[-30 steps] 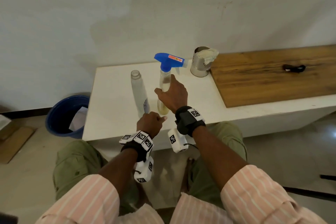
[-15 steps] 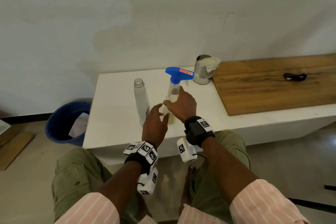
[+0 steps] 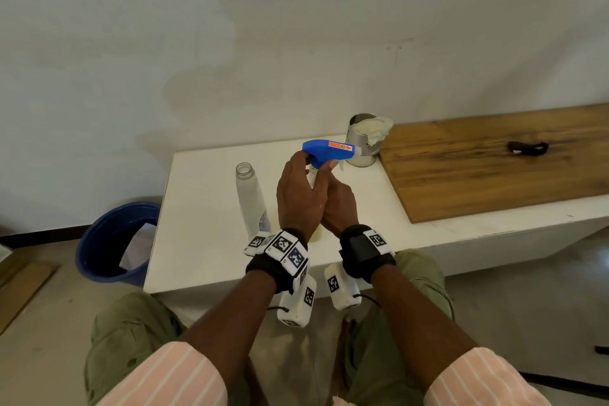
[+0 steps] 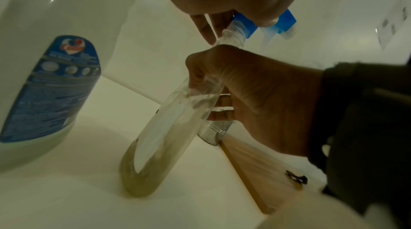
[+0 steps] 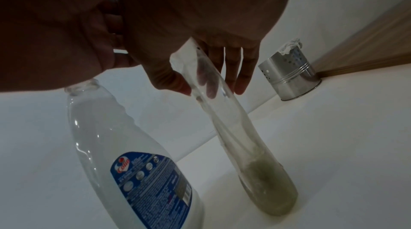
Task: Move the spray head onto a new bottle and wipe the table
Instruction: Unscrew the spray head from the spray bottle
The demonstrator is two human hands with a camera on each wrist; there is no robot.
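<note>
The old clear bottle [image 4: 175, 127], with yellowish liquid at its bottom, stands on the white table [image 3: 204, 224]. It carries the blue spray head [image 3: 324, 152]. My left hand [image 3: 296, 198] grips the spray head at its neck collar [image 4: 244, 25]. My right hand [image 3: 341, 208] is wrapped round the upper body of this bottle; in the right wrist view its fingers [image 5: 229, 69] curl round the clear wall. The new bottle [image 3: 250, 201], clear with a blue label and an open mouth, stands just left of my hands.
A steel cup [image 3: 362, 145] with a white cloth [image 3: 379, 132] in it stands behind the bottles. A wooden board [image 3: 494, 168] covers the table's right part, with a small black item [image 3: 527, 148] on it. A blue bin [image 3: 112, 241] stands on the floor at the left.
My left hand has risen from near the bottle's base to the spray head and taken hold of it. My right hand has kept its hold on the bottle.
</note>
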